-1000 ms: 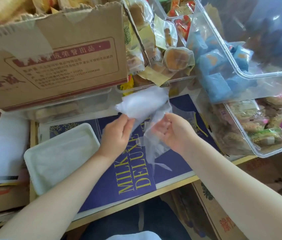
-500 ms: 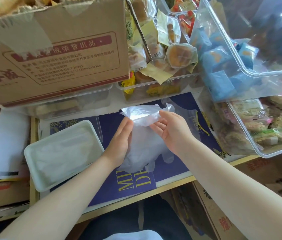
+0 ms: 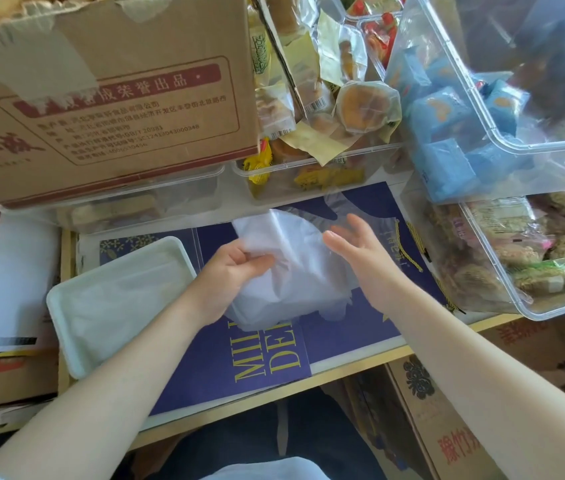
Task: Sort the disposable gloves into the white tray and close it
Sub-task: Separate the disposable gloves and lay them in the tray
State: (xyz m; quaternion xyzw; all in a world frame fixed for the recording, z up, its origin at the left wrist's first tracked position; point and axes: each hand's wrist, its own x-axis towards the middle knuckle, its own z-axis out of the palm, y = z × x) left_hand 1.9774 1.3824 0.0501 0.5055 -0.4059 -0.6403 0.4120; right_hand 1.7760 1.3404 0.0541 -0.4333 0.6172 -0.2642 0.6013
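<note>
A bunch of thin, see-through disposable gloves (image 3: 291, 271) lies crumpled on the dark blue printed sheet (image 3: 267, 362) in the middle of the table. My left hand (image 3: 229, 275) pinches the bunch at its left side. My right hand (image 3: 357, 251) hovers flat and open just right of the gloves, fingers spread, holding nothing. The white tray (image 3: 76, 362) sits open at the left, a little left of my left wrist, with a pale plastic layer inside it.
A large cardboard box (image 3: 101, 98) overhangs the back left. Clear plastic bins of wrapped snacks (image 3: 516, 254) crowd the back and right. A wooden table edge (image 3: 343, 379) runs along the front, with cartons below it.
The gloves came down from held-up to resting on the blue sheet. My right hand let go and opened flat beside them; my left hand closed on the bunch.
</note>
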